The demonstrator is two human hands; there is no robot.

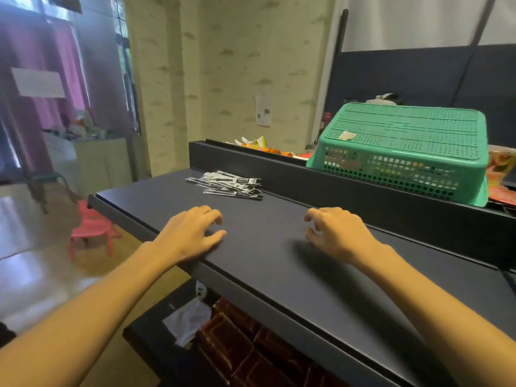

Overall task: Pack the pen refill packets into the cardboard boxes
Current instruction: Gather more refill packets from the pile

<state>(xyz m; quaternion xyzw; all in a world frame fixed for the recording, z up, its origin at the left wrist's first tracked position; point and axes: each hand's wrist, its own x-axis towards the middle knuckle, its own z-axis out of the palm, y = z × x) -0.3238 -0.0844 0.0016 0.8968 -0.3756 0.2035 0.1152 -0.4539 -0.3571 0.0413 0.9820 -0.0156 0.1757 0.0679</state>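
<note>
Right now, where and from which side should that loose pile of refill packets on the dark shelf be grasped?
Probably by the near long edges of the refill packets, coming from the person's side with the left hand, which is slightly nearer. They lie flat and fanned on the shelf top, close to the raised back ledge, so fingers slide under from the front.

- One loose heap of pen refill packets (226, 184) near the surface's far left corner; overlapping, so no exact count.
- One upturned green basket (405, 150).
- One pink chair (92, 229) on the floor.
- Two hands: left hand (192, 233), right hand (339, 233).
</note>
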